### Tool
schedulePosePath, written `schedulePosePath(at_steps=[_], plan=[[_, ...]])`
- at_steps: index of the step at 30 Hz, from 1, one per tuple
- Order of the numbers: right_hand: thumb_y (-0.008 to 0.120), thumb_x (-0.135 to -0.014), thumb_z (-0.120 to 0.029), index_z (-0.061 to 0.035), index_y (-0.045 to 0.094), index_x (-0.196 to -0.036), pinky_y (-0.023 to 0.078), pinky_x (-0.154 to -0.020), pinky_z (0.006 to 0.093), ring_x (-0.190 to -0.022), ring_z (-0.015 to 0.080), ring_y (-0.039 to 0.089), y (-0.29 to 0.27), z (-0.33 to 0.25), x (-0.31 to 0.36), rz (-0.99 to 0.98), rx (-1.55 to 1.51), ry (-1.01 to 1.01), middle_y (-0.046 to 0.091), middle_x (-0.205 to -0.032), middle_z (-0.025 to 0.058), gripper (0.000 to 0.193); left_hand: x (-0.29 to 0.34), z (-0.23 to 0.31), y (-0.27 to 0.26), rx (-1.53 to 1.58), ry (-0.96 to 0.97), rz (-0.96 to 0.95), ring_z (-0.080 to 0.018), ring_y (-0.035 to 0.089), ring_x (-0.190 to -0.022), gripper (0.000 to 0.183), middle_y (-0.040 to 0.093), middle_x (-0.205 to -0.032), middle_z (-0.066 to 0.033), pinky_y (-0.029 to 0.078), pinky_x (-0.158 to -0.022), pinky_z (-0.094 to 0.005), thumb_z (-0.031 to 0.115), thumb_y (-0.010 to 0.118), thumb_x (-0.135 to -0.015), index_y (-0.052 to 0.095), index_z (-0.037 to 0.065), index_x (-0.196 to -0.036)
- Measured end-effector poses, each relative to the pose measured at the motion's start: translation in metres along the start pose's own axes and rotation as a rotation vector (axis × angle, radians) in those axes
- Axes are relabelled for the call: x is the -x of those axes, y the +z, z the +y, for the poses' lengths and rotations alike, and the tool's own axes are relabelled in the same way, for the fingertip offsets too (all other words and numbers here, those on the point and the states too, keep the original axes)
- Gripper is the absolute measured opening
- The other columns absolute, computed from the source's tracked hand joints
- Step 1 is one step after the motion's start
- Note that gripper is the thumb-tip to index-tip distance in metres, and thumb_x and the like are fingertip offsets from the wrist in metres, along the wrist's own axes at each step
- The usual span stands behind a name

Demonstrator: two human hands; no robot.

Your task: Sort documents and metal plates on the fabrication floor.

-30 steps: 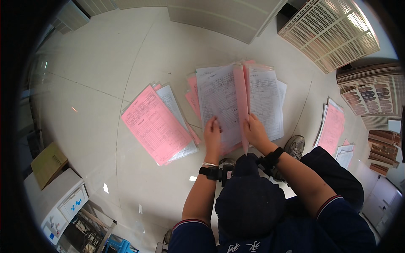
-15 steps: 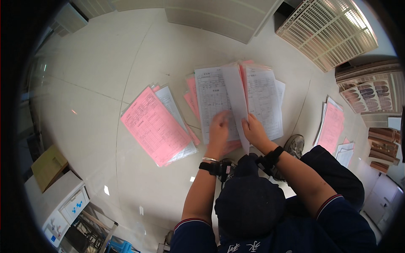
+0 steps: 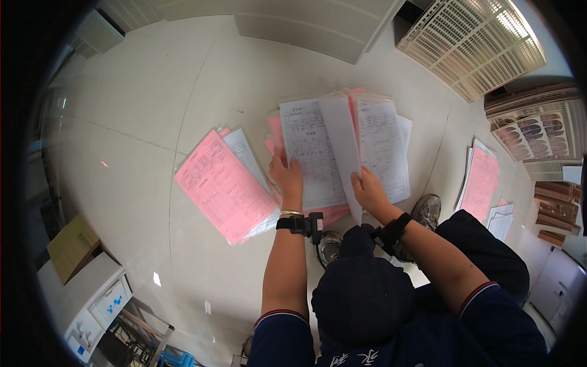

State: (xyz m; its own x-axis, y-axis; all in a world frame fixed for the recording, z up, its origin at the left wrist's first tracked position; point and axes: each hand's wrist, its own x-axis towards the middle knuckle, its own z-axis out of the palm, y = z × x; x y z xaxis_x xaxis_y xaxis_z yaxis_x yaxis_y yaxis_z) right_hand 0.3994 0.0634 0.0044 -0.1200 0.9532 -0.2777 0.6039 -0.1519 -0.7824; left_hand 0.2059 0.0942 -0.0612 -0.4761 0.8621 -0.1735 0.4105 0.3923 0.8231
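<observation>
On the floor in front of me lies a spread pile of white and pink printed forms. My left hand is at the left edge of a white form, fingers around the edge and thumb on its face. My right hand pinches the lower part of a turned-up sheet, which stands as a narrow pale strip across the pile. Right of that strip, another white form lies under my right hand. Pink sheets poke out behind the pile's left side.
A stack topped with a pink form lies on the tiled floor to the left. More pink papers are at the right, beyond my shoe. Panels lean at the far right. A white drawer cabinet stands at lower left.
My left hand has moved left, from the middle of the white form to its left edge. My right hand stays on the turned-up sheet.
</observation>
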Motion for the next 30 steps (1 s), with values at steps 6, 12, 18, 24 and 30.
schedulePosePath(at_steps=[6,12,18,24,30], plan=[[0.041,-0.087,-0.012,0.0014,0.051,-0.098,0.042,-0.076,0.0450,-0.089,0.0425,0.050,0.000,-0.005,0.000,-0.007,0.031,0.015,0.052,-0.098,0.0234,0.021,0.013,0.020,-0.014,0.036,-0.082,-0.088,-0.0239,0.053,-0.072,0.025,0.056,-0.080,-0.0162,0.042,-0.067,-0.0341,0.011,0.058,-0.078,0.055,-0.005,-0.097],[0.042,-0.086,-0.013,0.0012,0.049,-0.106,0.042,-0.080,0.0462,-0.092,0.0444,0.050,0.010,-0.008,-0.003,-0.023,0.044,0.006,0.050,-0.107,0.0265,0.026,0.013,0.015,-0.059,-0.002,-0.038,0.153,-0.0196,0.048,-0.060,0.018,0.053,-0.065,-0.0122,0.040,-0.058,-0.0317,0.012,0.054,-0.083,0.055,-0.005,-0.090],[0.058,-0.081,-0.027,-0.0085,0.029,-0.133,0.041,-0.088,0.0418,-0.103,0.0458,0.049,-0.005,-0.053,-0.010,-0.417,0.149,-0.027,0.035,-0.132,0.0246,0.063,-0.008,0.024,-0.157,0.206,-0.130,0.286,-0.0040,0.035,-0.059,0.014,0.046,-0.065,0.0047,0.033,-0.053,-0.0205,0.011,0.051,-0.087,0.057,-0.002,-0.086],[0.064,-0.079,-0.032,-0.0091,0.023,-0.137,0.044,-0.086,0.0374,-0.105,0.0353,0.053,-0.034,-0.098,-0.056,-0.572,-0.130,-0.102,0.035,-0.133,0.0232,0.075,-0.020,0.069,-0.196,0.300,0.032,0.306,-0.0019,0.032,-0.055,0.012,0.045,-0.063,0.0059,0.028,-0.049,-0.0186,0.009,0.050,-0.088,0.057,0.000,-0.085],[0.060,-0.083,-0.034,-0.0059,0.043,-0.123,0.046,-0.063,0.0266,-0.073,0.0155,0.057,-0.087,-0.136,-0.085,-0.425,-0.258,-0.117,0.057,-0.097,0.0107,0.051,-0.026,0.134,-0.192,0.433,-0.006,0.044,-0.0009,0.031,-0.054,0.012,0.044,-0.063,0.0070,0.027,-0.048,-0.0182,0.010,0.051,-0.088,0.057,0.001,-0.081]])
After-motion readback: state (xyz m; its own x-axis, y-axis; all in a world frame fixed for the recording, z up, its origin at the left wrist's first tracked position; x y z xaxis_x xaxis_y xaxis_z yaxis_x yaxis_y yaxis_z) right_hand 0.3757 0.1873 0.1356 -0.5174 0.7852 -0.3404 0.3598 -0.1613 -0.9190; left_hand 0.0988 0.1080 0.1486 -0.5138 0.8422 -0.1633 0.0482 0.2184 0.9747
